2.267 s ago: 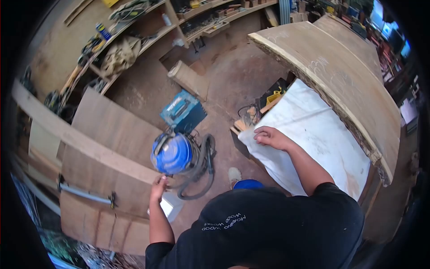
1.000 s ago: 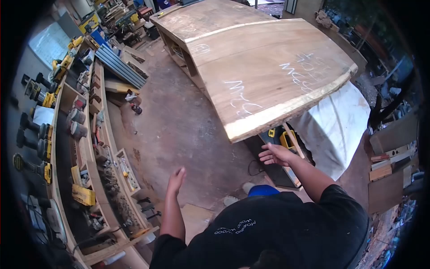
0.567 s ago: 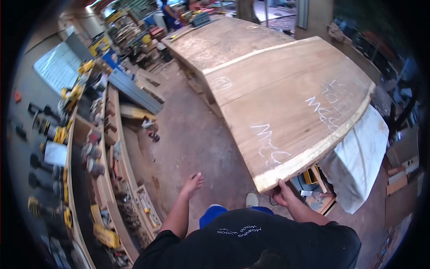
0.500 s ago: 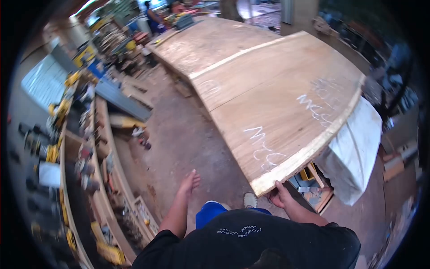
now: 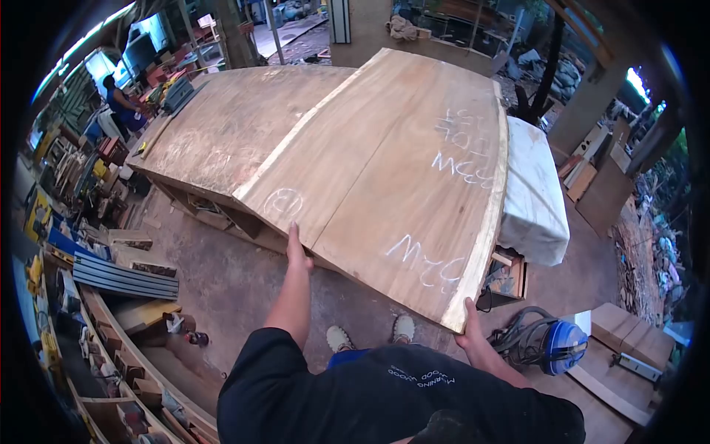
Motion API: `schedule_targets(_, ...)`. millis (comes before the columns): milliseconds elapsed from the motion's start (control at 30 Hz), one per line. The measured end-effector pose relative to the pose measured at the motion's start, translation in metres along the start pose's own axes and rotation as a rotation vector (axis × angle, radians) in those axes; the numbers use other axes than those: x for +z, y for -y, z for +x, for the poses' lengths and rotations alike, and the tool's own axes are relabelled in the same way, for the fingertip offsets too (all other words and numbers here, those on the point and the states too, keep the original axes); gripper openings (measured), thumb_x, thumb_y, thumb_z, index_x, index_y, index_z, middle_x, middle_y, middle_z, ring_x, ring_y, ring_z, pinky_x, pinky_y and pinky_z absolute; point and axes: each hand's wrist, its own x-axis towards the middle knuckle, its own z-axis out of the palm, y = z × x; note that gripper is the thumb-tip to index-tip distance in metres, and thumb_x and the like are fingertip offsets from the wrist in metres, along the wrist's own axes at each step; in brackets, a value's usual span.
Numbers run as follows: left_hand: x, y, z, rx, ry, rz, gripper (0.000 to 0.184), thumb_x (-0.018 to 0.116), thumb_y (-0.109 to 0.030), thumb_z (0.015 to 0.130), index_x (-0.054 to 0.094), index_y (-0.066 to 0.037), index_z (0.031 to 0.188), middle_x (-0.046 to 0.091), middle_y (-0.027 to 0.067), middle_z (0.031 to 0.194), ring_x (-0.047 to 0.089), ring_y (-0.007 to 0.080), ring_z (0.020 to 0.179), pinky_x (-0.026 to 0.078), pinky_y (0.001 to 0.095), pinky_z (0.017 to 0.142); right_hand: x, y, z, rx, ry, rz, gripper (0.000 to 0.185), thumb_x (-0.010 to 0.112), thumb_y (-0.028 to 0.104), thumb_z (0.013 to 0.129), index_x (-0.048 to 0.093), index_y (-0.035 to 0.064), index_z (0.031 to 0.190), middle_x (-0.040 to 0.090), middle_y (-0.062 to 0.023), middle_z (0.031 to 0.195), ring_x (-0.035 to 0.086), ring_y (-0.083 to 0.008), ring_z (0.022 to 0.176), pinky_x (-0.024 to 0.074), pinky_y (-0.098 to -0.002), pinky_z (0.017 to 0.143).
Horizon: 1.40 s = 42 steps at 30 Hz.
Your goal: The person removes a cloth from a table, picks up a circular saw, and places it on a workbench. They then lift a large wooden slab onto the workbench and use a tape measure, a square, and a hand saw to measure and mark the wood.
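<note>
A wide wooden slab (image 5: 377, 170) with pale live edges and white chalk writing lies in front of me, overlapping a wooden workbench (image 5: 222, 122). My left hand (image 5: 297, 248) is at the slab's near edge, thumb up against it, its other fingers hidden below. At the slab's near right corner, my right hand (image 5: 472, 329) grips the edge, thumb on top and fingers underneath. A white cloth (image 5: 534, 189) covers something beyond the slab's right edge.
Shelves with tools (image 5: 111, 362) run along the lower left. A blue vacuum (image 5: 563, 346) with its hose stands at the right, near leaning boards (image 5: 629, 329). Another person (image 5: 124, 103) stands at the far left. A red tool (image 5: 197, 338) lies on the floor.
The view has swung to the right. My left hand, free in the air before, is now at the slab's near edge. My right hand has come onto the slab's corner and stays there.
</note>
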Motion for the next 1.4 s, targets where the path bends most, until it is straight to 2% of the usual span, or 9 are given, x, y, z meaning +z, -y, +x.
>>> schedule_targets(300,0.043,-0.006,-0.103,-0.098,-0.161,0.412,0.078,0.056,-0.052,0.084,0.032,-0.005,0.141,0.039,0.0182,0.142,0.052,0.035,0.117,0.044,0.0486,0.094,-0.029,0.061,-0.023,-0.052,-0.084,-0.059,0.057,0.058,0.04,0.089,0.045,0.0022,0.131,0.057,-0.0132,0.124,0.057,-0.0273,0.111,0.0436,-0.0417,0.097)
schedule_targets(433,0.042,0.052,-0.136,-0.199,-0.015,0.378,0.084,0.052,-0.059,0.083,0.03,-0.004,0.142,0.035,0.0217,0.144,0.053,0.0346,0.116,0.052,0.0351,0.054,-0.101,0.108,-0.011,-0.07,-0.065,-0.13,0.058,0.057,0.04,0.09,0.044,0.0025,0.131,0.057,-0.0139,0.123,0.058,-0.0288,0.109,0.0465,-0.0433,0.094)
schedule_targets(500,0.041,0.079,-0.146,-0.21,-0.056,0.3,0.084,0.053,-0.059,0.084,0.03,-0.003,0.142,0.036,0.0239,0.143,0.053,0.0346,0.115,0.053,0.0323,0.056,-0.121,0.128,0.001,-0.064,-0.047,-0.192,0.058,0.057,0.041,0.09,0.044,0.0026,0.132,0.057,-0.014,0.123,0.058,-0.0294,0.108,0.0475,-0.0439,0.092)
schedule_targets(600,0.031,0.104,-0.143,-0.242,0.014,0.258,0.076,0.053,-0.051,0.088,0.028,-0.003,0.142,0.036,0.023,0.142,0.046,0.0356,0.124,0.04,0.0458,0.101,-0.125,0.139,-0.001,0.015,-0.073,-0.204,0.059,0.053,0.045,0.09,0.044,0.0034,0.132,0.057,-0.0144,0.123,0.057,-0.0302,0.109,0.0483,-0.0445,0.091)
schedule_targets(767,0.02,0.109,-0.143,-0.147,0.097,0.273,0.081,0.056,-0.048,0.088,0.022,-0.001,0.144,0.027,0.0198,0.147,0.033,0.0356,0.133,0.034,0.0542,0.103,-0.135,0.135,0.01,0.007,-0.024,-0.293,0.064,0.053,0.047,0.09,0.039,0.0039,0.136,0.053,-0.0146,0.128,0.054,-0.0303,0.113,0.0459,-0.0449,0.094)
schedule_targets(900,0.009,0.091,-0.148,-0.225,0.177,0.429,0.077,0.057,-0.053,0.087,0.031,-0.002,0.139,0.048,0.0176,0.131,0.057,0.028,0.106,0.05,0.0384,0.082,-0.138,0.134,0.011,-0.118,0.001,-0.408,0.069,0.055,0.049,0.089,0.038,0.0018,0.137,0.051,-0.0165,0.13,0.054,-0.0305,0.113,0.0464,-0.0398,0.093)
schedule_targets(1033,-0.03,0.096,-0.167,-0.15,0.286,0.478,0.061,0.056,-0.051,0.089,0.046,-0.002,0.124,0.059,0.0161,0.113,0.061,0.023,0.097,0.049,0.0342,0.083,-0.112,0.147,-0.01,-0.434,-0.393,-1.297,0.071,0.059,0.044,0.088,0.039,-0.0086,0.133,0.048,-0.0247,0.131,0.05,-0.0335,0.118,0.0405,-0.0405,0.099)
schedule_targets(1100,-0.075,0.109,-0.183,-0.139,0.271,0.565,0.055,0.058,-0.048,0.089,0.05,-0.003,0.119,0.06,0.0134,0.111,0.061,0.0205,0.096,0.049,0.0329,0.082,-0.109,0.143,-0.003,-0.972,-0.426,-1.773,0.07,0.062,0.038,0.087,0.038,-0.008,0.133,0.047,-0.0258,0.13,0.048,-0.0336,0.121,0.0379,-0.0404,0.102)
schedule_targets(1400,-0.298,0.201,-0.24,-0.212,-0.18,0.473,0.05,0.066,-0.042,0.083,0.058,-0.002,0.113,0.064,0.0134,0.105,0.061,0.0229,0.096,0.047,0.0362,0.084,0.073,0.032,-0.012,-1.117,0.731,-2.232,0.083,0.072,0.028,0.076,0.03,0.0032,0.142,0.026,-0.0243,0.146,0.03,-0.0392,0.134,0.0283,-0.0408,0.11)
